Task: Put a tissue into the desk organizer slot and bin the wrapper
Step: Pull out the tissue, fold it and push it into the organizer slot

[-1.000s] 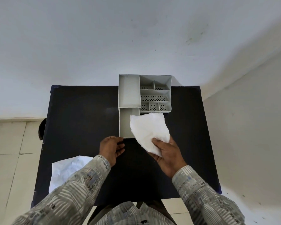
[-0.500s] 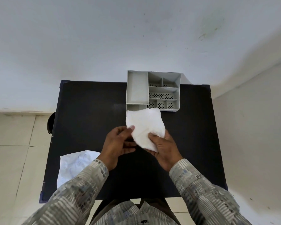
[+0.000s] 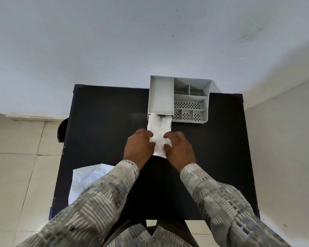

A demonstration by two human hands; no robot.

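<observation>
A white tissue (image 3: 159,132) lies folded into a narrow strip in the low front slot of the grey desk organizer (image 3: 161,95), its far end under the tall left compartment. My left hand (image 3: 138,148) grips the tissue's near left edge and my right hand (image 3: 179,148) grips its near right edge. The crumpled white wrapper (image 3: 86,179) lies at the near left edge of the black table (image 3: 105,122), partly hidden by my left sleeve.
The organizer stands at the table's far edge against a white wall, with several perforated compartments (image 3: 187,105) on its right. A dark round object (image 3: 62,129) shows on the floor beside the table's left edge. Pale tiles surround the table.
My right hand held the tissue open alone; my left hand joined it. Both hands have folded it narrow and pushed it forward into the organizer's front slot.
</observation>
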